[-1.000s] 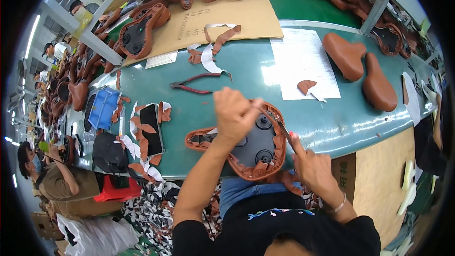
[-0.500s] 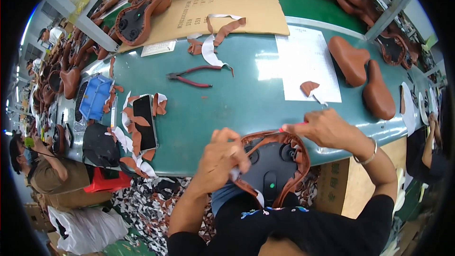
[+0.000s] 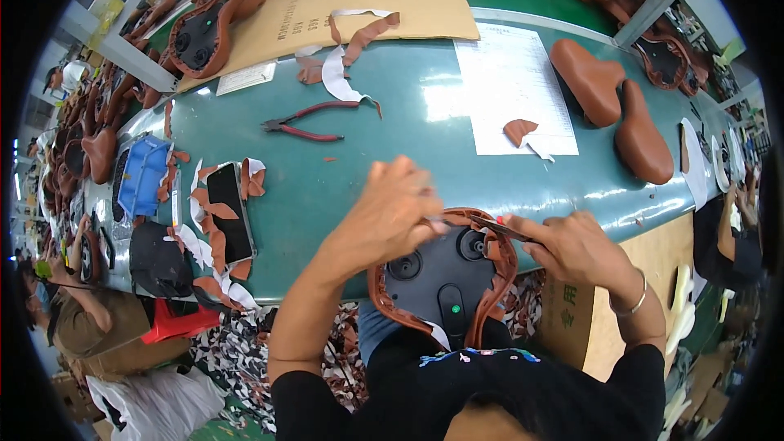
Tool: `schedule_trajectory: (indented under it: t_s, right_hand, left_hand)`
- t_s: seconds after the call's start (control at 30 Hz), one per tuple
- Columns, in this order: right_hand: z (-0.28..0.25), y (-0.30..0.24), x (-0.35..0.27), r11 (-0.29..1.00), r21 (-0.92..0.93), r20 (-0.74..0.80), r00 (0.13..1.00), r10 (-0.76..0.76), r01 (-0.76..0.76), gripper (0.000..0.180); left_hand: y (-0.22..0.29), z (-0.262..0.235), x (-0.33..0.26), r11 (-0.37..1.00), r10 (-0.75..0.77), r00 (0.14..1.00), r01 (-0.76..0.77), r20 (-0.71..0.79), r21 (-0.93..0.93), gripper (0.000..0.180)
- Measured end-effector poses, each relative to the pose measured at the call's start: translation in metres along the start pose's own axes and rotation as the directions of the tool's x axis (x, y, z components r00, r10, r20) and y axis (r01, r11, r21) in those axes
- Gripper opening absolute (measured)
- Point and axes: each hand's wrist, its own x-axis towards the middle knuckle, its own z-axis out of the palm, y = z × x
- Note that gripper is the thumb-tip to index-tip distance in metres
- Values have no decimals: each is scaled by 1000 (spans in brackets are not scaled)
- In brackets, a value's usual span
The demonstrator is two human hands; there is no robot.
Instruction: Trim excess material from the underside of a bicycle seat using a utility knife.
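Note:
An upturned bicycle saddle (image 3: 420, 290) with a black base and a brown cover folded over its rim rests between my lap and the table's near edge. My left hand (image 3: 390, 208), blurred, is closed at the saddle's far rim; what its fingers pinch is hard to make out. Closed in my right hand (image 3: 576, 243) is a slim dark tool with a bit of red (image 3: 513, 233). The tool's tip reaches the far right rim, beside the folded cover edge. Its exact kind does not show.
Red-handled pliers (image 3: 306, 124), a paper sheet (image 3: 523, 90) and brown offcuts (image 3: 363, 37) lie on the green table. Two brown saddles (image 3: 645, 143) sit at right. At left are a phone (image 3: 230, 208) and a blue bin (image 3: 145, 175). Scraps cover the floor (image 3: 245, 359).
My left hand has moved up and right from the saddle's left side to its far rim. The tool in my right hand now shows a dark length across the rim. The view has shifted slightly.

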Motion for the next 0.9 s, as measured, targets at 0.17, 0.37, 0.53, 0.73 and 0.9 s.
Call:
schedule_trajectory:
  t_s: [0.17,0.37,0.53,0.73,0.9]
  right_hand:
    - [7,-5,3,984,-68,-59,984,-168,164,42]
    - [50,-10,-49,995,-84,-214,974,-77,60,48]
    - [67,-41,-74,966,145,-53,973,223,-214,60]
    - [107,-64,-89,827,514,-180,915,362,-226,55]
    - [111,-72,-93,627,749,-105,897,429,-212,54]
  left_hand:
    - [10,6,2,51,-238,960,164,147,-985,21]
    - [17,-53,15,-214,-656,718,-470,-230,-856,20]
    - [42,-69,-12,306,-814,114,-748,-569,-588,23]
    - [75,-73,-42,852,-489,-488,-446,-723,-275,35]
    - [79,-74,-58,984,-156,-760,-61,-631,-170,42]
